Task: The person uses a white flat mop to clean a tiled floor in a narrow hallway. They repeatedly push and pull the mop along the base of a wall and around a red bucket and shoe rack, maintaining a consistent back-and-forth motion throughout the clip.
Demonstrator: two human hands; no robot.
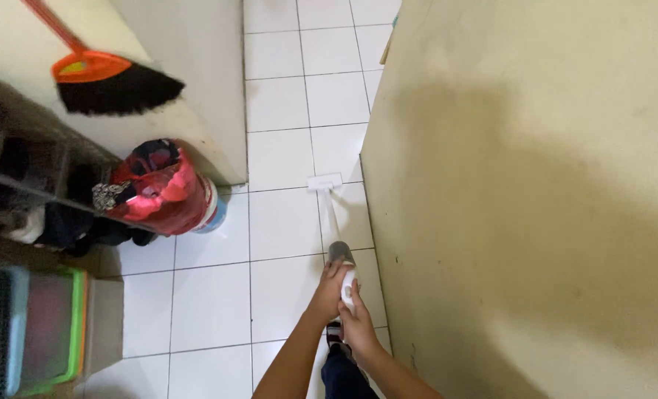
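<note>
Both forearms enter the head view from the bottom edge and meet on a stick vacuum cleaner [341, 275]. Left hand [330, 290]: fingers clenched around the upper body of the vacuum, just below its grey cylindrical section. Right hand [358, 319]: fingers clenched on the white handle, directly behind and touching the left hand. Vacuum position: tilted away from the person, its thin white tube running forward to a flat white floor head [324, 182]. Floor head position: flat on the white tiled floor [285, 222], just beside the base of the cream wall [536, 199] at right.

Surroundings, left side: a red plastic bag [163, 188] stuffed over a bucket stands at a wall corner. Above it hangs a broom [111, 83] with orange head and black bristles. A green-rimmed crate [76, 325] sits at lower left, near dark clutter that is too blurred to identify.
</note>
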